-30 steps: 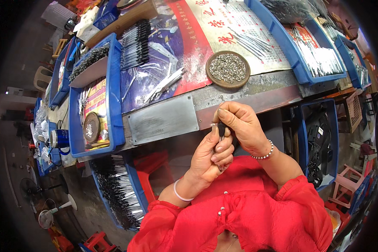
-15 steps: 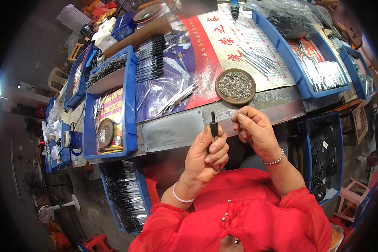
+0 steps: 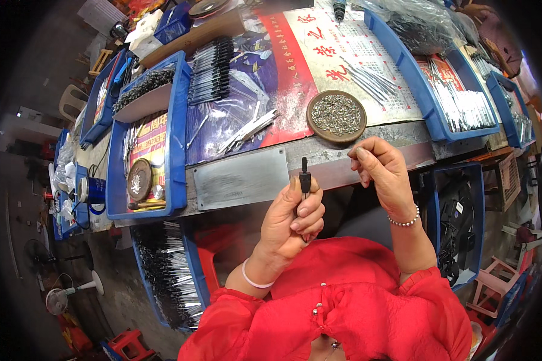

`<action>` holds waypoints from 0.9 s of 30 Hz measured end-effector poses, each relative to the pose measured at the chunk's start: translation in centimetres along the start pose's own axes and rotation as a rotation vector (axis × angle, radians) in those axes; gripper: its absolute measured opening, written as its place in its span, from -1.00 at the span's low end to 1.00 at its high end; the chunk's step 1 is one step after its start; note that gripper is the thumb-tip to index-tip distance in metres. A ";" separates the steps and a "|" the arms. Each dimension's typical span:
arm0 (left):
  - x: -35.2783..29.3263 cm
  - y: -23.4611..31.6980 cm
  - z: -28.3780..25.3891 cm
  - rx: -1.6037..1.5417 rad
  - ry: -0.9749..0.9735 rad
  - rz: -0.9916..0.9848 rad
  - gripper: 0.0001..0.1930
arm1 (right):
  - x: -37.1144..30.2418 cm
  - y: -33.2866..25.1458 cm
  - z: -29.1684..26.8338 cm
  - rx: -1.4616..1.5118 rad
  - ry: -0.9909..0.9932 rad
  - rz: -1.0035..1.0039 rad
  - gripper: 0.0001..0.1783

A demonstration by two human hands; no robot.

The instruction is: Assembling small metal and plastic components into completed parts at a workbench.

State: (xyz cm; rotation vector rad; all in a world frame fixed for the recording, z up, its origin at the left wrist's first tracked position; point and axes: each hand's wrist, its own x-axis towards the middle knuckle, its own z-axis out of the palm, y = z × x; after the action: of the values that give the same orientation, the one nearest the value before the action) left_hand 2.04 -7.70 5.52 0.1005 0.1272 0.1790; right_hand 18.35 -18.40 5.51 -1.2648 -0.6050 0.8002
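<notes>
My left hand (image 3: 294, 213) is closed round a slim metal rod with a black stepped tip (image 3: 305, 182), held upright with the black end on top. To its right, my right hand (image 3: 382, 171) is raised with thumb and forefinger pinched together. Whatever sits between those fingertips, if anything, is too small to make out. Just beyond the right hand stands a round brown dish (image 3: 336, 114) full of small metal pins. A flat grey metal plate (image 3: 242, 179) lies at the table's near edge, left of my left hand.
Blue trays of metal rods flank the work area, one at left (image 3: 177, 180) and one at right (image 3: 457, 133). Black-ended rods (image 3: 211, 71) and loose silver rods (image 3: 250, 131) lie between them. A blue crate of rods (image 3: 193, 259) sits below the table. A screwdriver (image 3: 339, 9) lies at the far edge.
My right hand has moved slightly right, away from the left hand. My left hand keeps its grip on the rod. The whole view has shifted a little.
</notes>
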 end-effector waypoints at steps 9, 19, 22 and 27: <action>-0.6 0.0 -0.8 -0.044 -0.007 -0.048 -0.69 | 0.5 -0.9 2.9 0.029 -0.127 0.076 -0.80; -1.3 0.5 -2.5 -0.077 0.039 -0.047 -0.71 | 2.4 -0.8 1.3 -0.309 -0.068 -0.050 -0.81; -1.5 0.0 -2.7 -0.107 0.051 -0.064 -0.71 | 4.3 -1.4 -0.9 -0.670 0.039 -0.204 -0.82; -2.0 -0.9 -4.0 -0.064 0.068 -0.065 -0.73 | 8.2 -1.0 -2.0 -1.012 -0.044 -0.302 -0.79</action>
State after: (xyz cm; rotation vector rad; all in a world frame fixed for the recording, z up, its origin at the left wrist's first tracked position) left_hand -0.26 -8.57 1.69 0.0267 0.1918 0.1212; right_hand 24.99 -13.11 5.85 -1.9907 -1.2895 0.2328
